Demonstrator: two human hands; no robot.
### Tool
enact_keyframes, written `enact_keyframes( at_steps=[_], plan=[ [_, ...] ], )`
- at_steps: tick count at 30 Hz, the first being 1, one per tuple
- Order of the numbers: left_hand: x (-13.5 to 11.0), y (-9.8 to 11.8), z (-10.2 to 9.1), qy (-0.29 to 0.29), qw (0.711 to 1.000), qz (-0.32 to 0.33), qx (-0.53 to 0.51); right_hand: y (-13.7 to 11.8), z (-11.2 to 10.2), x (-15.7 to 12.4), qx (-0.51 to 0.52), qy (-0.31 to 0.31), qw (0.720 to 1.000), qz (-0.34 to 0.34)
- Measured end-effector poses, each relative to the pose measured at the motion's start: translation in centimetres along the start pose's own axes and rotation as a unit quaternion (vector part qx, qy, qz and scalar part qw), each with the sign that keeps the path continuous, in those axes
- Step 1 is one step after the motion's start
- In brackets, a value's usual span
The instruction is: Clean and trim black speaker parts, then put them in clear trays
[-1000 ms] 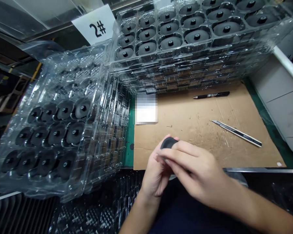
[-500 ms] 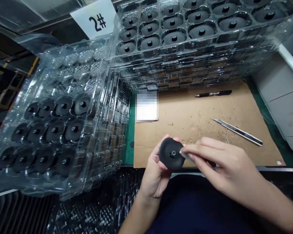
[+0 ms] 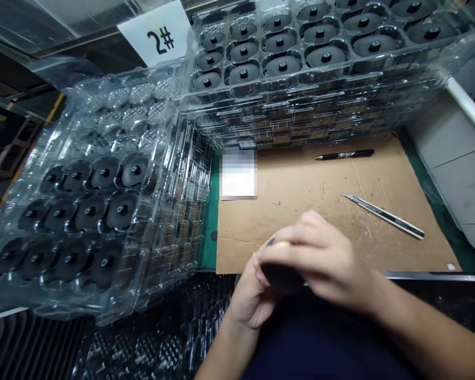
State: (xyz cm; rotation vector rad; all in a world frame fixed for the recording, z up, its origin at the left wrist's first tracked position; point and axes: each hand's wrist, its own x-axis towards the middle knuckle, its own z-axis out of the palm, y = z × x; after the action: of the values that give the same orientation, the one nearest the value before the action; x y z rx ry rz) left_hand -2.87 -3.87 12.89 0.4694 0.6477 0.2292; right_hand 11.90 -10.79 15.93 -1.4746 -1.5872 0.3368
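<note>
Low in the middle of the view, a round black disc [image 3: 283, 278] is tilted in my left hand [image 3: 247, 295], whose fingers close round its left side. My right hand [image 3: 320, 256] lies across the upper part of the disc, fingers bent together and slightly blurred. Whatever its fingertips may pinch is hidden. The right hand also covers the disc's central stub. Both hands are just over the near edge of a cardboard sheet [image 3: 285, 221].
On the cardboard lie a black pen [image 3: 344, 154], a utility knife [image 3: 383, 216] and a pixelated white paper [image 3: 238, 177]. Stacked clear trays with similar discs stand left [image 3: 142, 211] and behind [image 3: 301, 79]. A "2#" sign [image 3: 156, 34] stands behind the left stack.
My right hand has moved left, from the disc's right edge to across its top. The disc has tipped, and its stub is now covered. A small pale piece showed at the right fingertips before.
</note>
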Motion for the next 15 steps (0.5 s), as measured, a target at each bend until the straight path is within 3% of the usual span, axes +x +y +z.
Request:
enact_keyframes(
  at_steps=[3, 6, 11, 15],
  plan=[
    [-0.2, 0.0, -0.4, -0.046, 0.999, 0.007, -0.017, 2.7, -0.4, -0.6, -0.04, 0.029, 0.988, 0.15],
    [-0.4, 0.2, -0.7, -0.077, 0.996, 0.002, -0.035, 5.0, 0.0, -2.8, -0.072, -0.003, 0.959, 0.275],
    [-0.4, 0.4, -0.8, -0.079, 0.996, 0.006, -0.037, 6.2, 2.5, -8.1, -0.029, -0.084, 0.947, 0.309],
    [-0.2, 0.4, -0.5, -0.094, 0.995, -0.006, -0.039, 6.1, 1.2, -9.3, -0.038, -0.077, 0.937, 0.339]
  ],
)
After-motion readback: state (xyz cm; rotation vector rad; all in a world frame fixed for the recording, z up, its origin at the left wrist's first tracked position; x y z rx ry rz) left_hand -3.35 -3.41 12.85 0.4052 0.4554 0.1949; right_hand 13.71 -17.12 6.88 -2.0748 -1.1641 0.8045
